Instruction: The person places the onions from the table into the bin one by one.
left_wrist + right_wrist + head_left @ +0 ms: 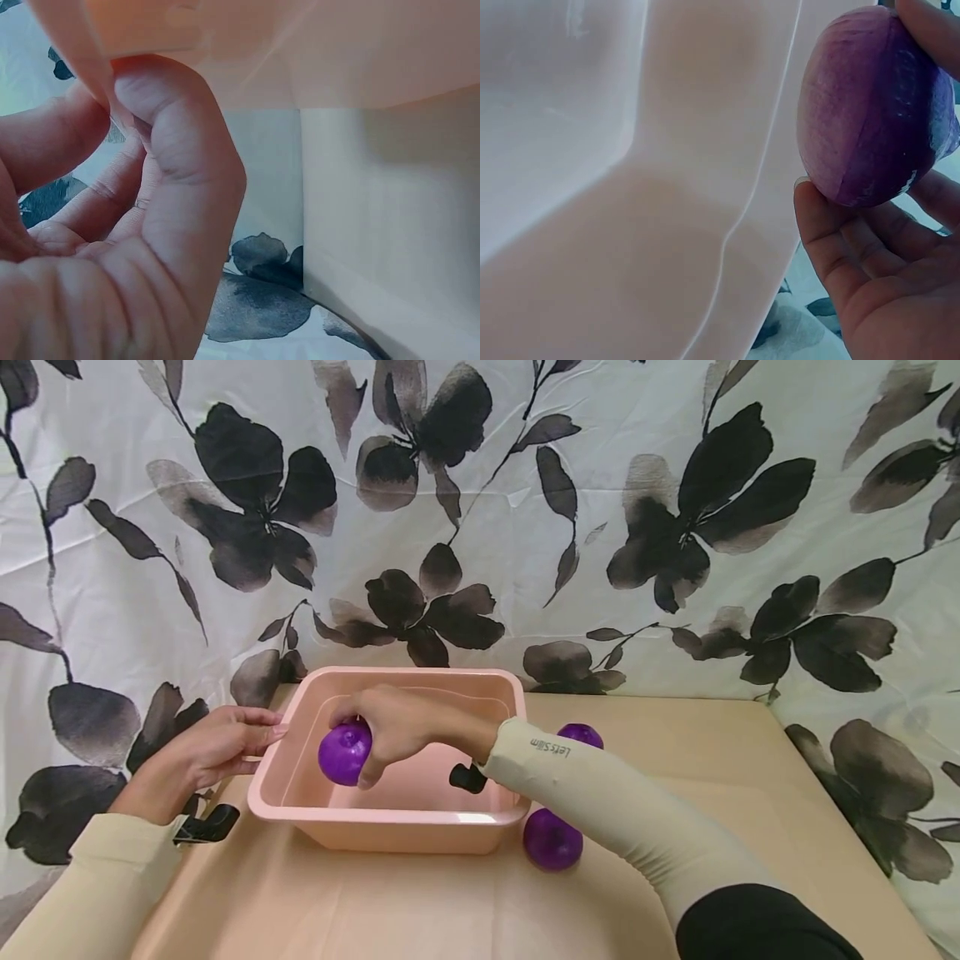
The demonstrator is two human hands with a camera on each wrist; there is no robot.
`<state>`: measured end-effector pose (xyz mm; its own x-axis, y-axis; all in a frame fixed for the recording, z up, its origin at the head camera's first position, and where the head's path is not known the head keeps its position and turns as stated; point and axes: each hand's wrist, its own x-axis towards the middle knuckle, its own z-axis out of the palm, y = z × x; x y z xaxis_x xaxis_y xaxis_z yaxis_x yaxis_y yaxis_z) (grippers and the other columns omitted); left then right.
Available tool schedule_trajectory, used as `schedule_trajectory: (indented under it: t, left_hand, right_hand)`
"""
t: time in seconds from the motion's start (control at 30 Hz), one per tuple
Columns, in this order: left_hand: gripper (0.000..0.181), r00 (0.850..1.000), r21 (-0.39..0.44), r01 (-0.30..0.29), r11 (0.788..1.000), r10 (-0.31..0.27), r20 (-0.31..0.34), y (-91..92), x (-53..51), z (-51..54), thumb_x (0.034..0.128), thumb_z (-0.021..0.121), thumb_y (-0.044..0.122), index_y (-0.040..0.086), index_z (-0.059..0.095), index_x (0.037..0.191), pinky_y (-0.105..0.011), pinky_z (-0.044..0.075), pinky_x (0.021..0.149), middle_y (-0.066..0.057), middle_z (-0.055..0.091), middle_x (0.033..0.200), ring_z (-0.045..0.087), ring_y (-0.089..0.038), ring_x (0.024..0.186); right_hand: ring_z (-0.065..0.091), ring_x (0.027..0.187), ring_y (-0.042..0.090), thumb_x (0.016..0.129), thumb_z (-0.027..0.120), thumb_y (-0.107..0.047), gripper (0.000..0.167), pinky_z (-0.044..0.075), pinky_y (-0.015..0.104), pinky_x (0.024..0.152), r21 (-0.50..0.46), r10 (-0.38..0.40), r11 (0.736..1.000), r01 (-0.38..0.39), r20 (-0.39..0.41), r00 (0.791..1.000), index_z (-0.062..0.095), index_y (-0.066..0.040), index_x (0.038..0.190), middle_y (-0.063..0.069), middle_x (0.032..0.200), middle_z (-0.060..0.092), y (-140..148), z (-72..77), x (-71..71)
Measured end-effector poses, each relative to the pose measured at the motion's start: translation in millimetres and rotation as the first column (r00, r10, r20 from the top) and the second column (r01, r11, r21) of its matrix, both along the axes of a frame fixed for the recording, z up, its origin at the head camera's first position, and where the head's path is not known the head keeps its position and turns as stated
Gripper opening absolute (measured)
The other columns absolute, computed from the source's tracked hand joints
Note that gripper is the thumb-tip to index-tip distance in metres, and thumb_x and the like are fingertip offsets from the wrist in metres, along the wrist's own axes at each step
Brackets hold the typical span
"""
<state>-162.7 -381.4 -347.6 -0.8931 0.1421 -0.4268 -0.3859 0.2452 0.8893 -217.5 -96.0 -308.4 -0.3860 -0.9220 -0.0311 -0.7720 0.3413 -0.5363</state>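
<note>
A pink plastic tub stands on the table. Over its left part, my right hand grips a shiny purple onion, fingers on its far side and thumb nearer me. The right wrist view shows this onion between fingers and thumb, above the tub's inner wall. My left hand pinches the tub's left rim between thumb and fingers, seen close in the left wrist view. Right of the tub lie two more purple onions: one by the near corner, another partly hidden behind my right forearm.
A tan cloth or sheet covers the table. Behind it hangs a white curtain with dark flowers. Both forearms wear cream sleeves, and a black piece sits at the left wrist.
</note>
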Motion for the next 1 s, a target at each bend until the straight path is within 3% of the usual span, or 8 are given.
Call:
schedule_trajectory:
  t: [0.4,1.0]
  left_hand:
    - [0.035,1.000,-0.028,-0.007,1.000,0.007,-0.003,3.2,-2.6,1.3,0.1050,0.061,0.015,0.000,0.050,0.134,-0.030,0.064,0.078,0.010,0.075,0.090,0.074,-0.006,0.085]
    - [0.024,1.000,-0.008,-0.017,1.000,0.017,0.005,3.2,0.3,0.8,0.1046,0.061,0.013,0.006,0.054,0.127,-0.030,0.063,0.079,0.011,0.074,0.091,0.073,-0.005,0.087]
  right_hand:
    - [0.063,0.102,0.008,0.067,0.097,-0.028,0.064,0.052,0.016,0.086,0.027,0.042,0.999,-0.042,-0.025,0.999,0.067,-0.017,0.123,-0.004,0.119,0.067,-10,-8.0,-5.8]
    - [0.062,0.111,0.013,0.067,0.095,-0.022,0.072,0.052,0.020,0.093,0.153,0.133,0.979,-0.133,0.008,0.991,0.064,-0.011,0.131,0.003,0.126,0.069,-24,-22.8,-8.1]
